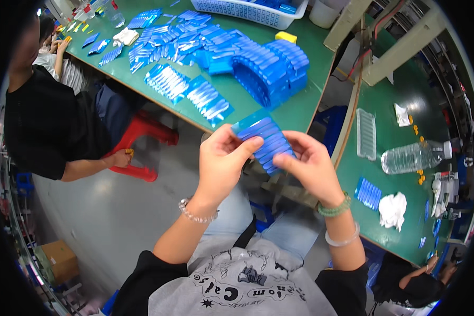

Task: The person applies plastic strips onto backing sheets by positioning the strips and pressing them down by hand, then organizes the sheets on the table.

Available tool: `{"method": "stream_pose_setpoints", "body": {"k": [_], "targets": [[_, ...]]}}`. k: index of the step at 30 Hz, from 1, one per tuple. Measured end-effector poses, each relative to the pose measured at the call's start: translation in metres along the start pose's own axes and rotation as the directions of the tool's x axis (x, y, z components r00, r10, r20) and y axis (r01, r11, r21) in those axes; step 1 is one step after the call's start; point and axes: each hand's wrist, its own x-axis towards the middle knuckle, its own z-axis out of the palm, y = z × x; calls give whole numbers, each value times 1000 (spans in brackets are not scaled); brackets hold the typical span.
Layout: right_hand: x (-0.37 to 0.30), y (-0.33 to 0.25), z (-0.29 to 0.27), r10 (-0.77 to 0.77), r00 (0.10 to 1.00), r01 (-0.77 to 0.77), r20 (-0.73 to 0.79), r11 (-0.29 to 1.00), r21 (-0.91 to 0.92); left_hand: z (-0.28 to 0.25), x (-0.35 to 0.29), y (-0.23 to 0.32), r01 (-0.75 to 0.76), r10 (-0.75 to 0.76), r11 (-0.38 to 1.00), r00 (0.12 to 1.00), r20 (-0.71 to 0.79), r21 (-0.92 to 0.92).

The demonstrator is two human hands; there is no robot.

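A flat blue piece point(265, 136) with rounded ribs and a glossy surface is held up above my lap, tilted. My left hand point(219, 160) pinches its left side, the thumb lying across its face. On the opposite side, my right hand point(315, 164) grips the lower right edge, its thumb pressed on the ribs. Just beyond, on the green table point(184, 113), lie two similar ribbed pieces point(208, 100) near the edge. Behind them a curved stack of blue ribbed pieces point(268, 71) stands beside a loose heap point(168, 42).
A white basket point(253, 11) and a yellow block point(286, 37) sit at the back. To the right, another green table holds a clear bottle point(413, 158), a clear tray point(366, 134) and white cloth point(392, 211). At left, a person in black point(58, 121) sits on a red stool point(142, 142).
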Motion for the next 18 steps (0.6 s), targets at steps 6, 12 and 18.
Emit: {"method": "stream_pose_setpoints", "body": {"k": [6,12,18], "targets": [[11,-2,-16,175,985,-175,10,982,78,6,28,15,26,-29,999,995,-94,-30],[17,-6,11,107,994,-106,13,952,288,-10,33,27,174,-170,982,983,66,-68],[11,25,56,-40,970,73,-238,988,134,-56,25,20,185,-179,983,970,166,-22]]}}
